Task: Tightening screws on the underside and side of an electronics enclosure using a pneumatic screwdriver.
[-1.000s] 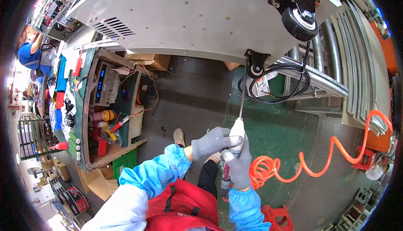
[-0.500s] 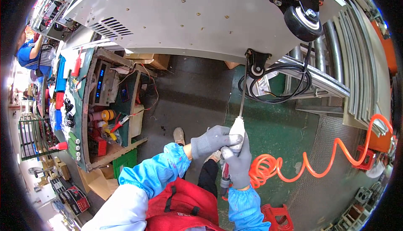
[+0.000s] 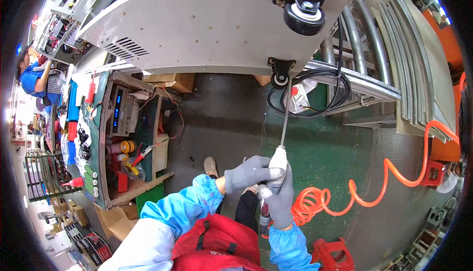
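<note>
Both gloved hands are on an air screwdriver [image 3: 279, 159] with a long thin steel bit and a whitish nose. My right hand [image 3: 281, 204] wraps round its body, below the nose. My left hand [image 3: 249, 174] closes on the nose from the left, thumb and fingers against it. The bit runs up and away to the bracket of the nearer caster [image 3: 281, 78]; whether its tip sits in a screw is too small to tell. That caster and a second caster [image 3: 303, 17] are fixed to a grey sheet-metal cabinet [image 3: 197, 25], its caster-bearing face toward me.
An orange coiled air hose [image 3: 364, 199] stretches to the right. A looped black cable [image 3: 340, 91] hangs by a metal frame [image 3: 374, 94]. Left stands a workbench [image 3: 106, 123] with tools. A red stool [image 3: 332, 255] is at lower right. Another person [image 3: 37, 79] is at far left.
The cabinet and its casters appear shifted left in the view, the nearer caster also a little lower. Both hands keep their hold on the screwdriver, its bit still reaching that caster's bracket.
</note>
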Demonstrator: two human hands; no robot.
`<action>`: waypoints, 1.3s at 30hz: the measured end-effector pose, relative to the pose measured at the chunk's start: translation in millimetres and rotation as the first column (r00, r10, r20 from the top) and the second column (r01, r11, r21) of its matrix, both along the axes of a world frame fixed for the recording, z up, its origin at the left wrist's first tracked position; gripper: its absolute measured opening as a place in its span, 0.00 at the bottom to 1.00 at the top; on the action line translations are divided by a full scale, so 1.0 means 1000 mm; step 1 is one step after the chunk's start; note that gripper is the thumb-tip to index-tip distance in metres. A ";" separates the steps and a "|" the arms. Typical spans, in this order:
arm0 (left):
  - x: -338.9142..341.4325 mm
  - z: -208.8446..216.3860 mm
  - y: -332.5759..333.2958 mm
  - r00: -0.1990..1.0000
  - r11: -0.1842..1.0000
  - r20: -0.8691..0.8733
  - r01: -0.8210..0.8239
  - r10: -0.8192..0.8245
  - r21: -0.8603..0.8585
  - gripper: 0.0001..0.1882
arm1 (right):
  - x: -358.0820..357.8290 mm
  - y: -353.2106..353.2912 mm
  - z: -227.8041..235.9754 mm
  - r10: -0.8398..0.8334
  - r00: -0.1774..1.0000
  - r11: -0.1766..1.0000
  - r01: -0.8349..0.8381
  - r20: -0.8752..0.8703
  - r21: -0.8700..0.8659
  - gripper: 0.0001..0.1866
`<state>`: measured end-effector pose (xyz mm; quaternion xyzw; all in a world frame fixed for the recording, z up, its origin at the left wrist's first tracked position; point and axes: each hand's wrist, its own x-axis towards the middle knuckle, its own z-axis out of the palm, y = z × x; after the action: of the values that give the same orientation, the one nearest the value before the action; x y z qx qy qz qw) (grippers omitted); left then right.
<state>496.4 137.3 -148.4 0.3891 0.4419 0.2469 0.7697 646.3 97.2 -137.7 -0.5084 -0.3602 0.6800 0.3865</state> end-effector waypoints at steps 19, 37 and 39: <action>0.015 -0.018 0.024 0.991 0.990 -0.045 -0.129 0.126 -0.057 0.24 | 0.009 0.035 -0.014 0.030 0.998 0.998 -0.033 0.054 0.050 0.44; 0.020 -0.017 0.025 0.988 0.988 -0.072 -0.142 0.138 -0.059 0.26 | 0.012 0.038 -0.010 0.005 1.000 0.993 -0.005 -0.004 -0.118 0.40; 0.019 -0.016 0.025 0.988 0.986 -0.021 -0.155 0.154 -0.067 0.26 | 0.012 0.039 -0.006 0.012 1.000 0.990 -0.012 0.000 -0.138 0.39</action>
<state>515.3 162.4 -163.9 0.3290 0.4850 0.2875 0.7575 658.4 136.3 -144.0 -0.5321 -0.3155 0.7053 0.3463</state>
